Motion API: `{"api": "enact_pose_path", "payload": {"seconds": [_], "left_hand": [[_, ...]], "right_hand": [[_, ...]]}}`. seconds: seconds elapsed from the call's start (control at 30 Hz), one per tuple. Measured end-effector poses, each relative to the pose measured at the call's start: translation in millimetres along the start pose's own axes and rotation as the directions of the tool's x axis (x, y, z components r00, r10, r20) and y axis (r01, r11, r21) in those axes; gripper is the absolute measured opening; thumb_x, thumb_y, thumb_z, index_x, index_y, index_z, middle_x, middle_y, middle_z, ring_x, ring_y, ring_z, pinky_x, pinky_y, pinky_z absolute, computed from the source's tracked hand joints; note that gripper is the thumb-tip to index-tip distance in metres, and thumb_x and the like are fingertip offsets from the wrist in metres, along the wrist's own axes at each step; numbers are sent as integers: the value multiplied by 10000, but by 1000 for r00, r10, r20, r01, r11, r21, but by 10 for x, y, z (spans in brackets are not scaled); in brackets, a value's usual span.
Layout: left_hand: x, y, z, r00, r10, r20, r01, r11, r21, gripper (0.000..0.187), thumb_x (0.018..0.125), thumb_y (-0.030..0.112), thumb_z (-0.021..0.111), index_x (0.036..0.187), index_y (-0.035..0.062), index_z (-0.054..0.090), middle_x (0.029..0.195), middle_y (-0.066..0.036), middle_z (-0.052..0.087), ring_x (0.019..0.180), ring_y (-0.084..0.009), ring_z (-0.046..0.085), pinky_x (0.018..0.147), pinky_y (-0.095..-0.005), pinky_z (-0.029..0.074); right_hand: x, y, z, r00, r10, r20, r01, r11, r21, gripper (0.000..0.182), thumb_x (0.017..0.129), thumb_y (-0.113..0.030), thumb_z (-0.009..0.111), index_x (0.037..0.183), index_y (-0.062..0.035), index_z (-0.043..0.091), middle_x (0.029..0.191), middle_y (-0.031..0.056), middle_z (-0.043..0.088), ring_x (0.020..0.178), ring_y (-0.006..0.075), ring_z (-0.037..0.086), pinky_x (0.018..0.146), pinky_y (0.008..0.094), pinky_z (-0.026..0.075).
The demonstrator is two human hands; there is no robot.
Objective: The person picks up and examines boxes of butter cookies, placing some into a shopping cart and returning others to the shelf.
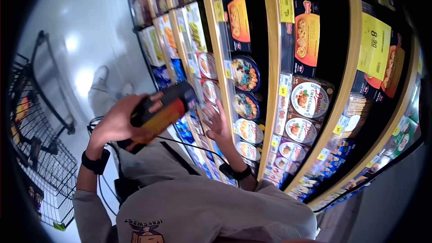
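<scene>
The left hand (118, 119) has its fingers (155, 104) clamped on a dark and orange box (167, 109), blurred and held tilted in front of the torso (198, 207). Just beside the box, the right hand (217, 123) is raised with its fingers (221, 110) apart, near the shelves (271, 63) of packaged goods, while a wire shopping cart (51, 171) stands on the other side, on the pale floor (67, 67).
</scene>
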State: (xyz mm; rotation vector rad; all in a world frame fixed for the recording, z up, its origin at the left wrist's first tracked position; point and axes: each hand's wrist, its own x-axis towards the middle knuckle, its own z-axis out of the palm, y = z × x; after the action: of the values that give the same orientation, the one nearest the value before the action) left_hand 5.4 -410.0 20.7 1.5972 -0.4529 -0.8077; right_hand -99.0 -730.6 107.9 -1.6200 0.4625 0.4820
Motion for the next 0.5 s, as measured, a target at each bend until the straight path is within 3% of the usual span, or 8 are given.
{"api": "enact_pose_path", "payload": {"seconds": [0.07,0.1,0.2,0.23,0.33,0.43,0.47,0.5], "left_hand": [[176,-248,284,969,124,214,-125,992,-7,819,628,389,801,1279,-2,495,1079,-197,581,1014,-360,566,891,-406,445],[221,-354,437,947,210,245,-196,977,-79,800,644,443,772,1259,4,509,1041,-190,589,997,-354,569,880,-413,445],[342,-418,588,841,196,505,-101,973,-209,827,651,489,746,1271,-2,503,1062,-187,601,964,-346,596,861,-394,465],[391,-458,596,836,208,508,-102,968,-228,827,651,489,746,1271,-2,503,1062,-187,601,964,-346,596,861,-394,465],[462,-471,482,779,163,605,-46,978,-204,951,665,491,778,1380,-3,393,1131,-206,596,1022,-345,602,887,-388,465],[625,-356,83,739,72,669,9,993,-117,1063,695,494,770,1476,50,201,1036,-225,640,958,-364,627,854,-407,472],[668,-335,-19,754,136,643,-46,987,-154,1075,711,600,705,1473,27,210,989,-247,647,919,-376,641,791,-407,492],[715,-236,-147,751,123,649,-23,987,-161,1044,728,604,697,1474,45,228,999,-242,646,921,-366,641,801,-396,492]], "right_hand": [[9,103,32,998,51,-42,-55,994,-99,1091,738,-202,778,1537,-148,38,1567,148,178,1410,305,271,1128,420,256],[26,158,61,998,70,-11,-70,996,-51,1088,746,-235,780,1534,-115,39,1553,157,221,1403,306,290,1135,409,248],[-19,155,92,974,221,44,-213,967,-141,1047,768,-364,774,1529,-96,107,1519,166,295,1389,306,323,1135,417,260],[-62,139,134,960,279,-23,-280,956,-88,1028,767,-414,772,1523,-95,152,1514,167,300,1387,304,329,1127,414,277],[-78,5,220,913,404,-58,-407,912,-58,957,777,-438,762,1500,-89,242,1442,144,400,1308,245,424,1084,382,335],[43,-160,309,880,475,1,-472,876,-93,897,782,-433,760,1470,-79,308,1321,104,511,1220,196,485,1034,347,377],[98,-288,412,899,438,-4,-438,898,-36,780,805,-415,739,1412,-65,398,1228,74,565,1166,171,513,989,315,405],[116,-386,443,915,400,-46,-402,915,-35,733,824,-400,718,1392,-48,417,1226,79,571,1155,171,523,981,313,414]]}}
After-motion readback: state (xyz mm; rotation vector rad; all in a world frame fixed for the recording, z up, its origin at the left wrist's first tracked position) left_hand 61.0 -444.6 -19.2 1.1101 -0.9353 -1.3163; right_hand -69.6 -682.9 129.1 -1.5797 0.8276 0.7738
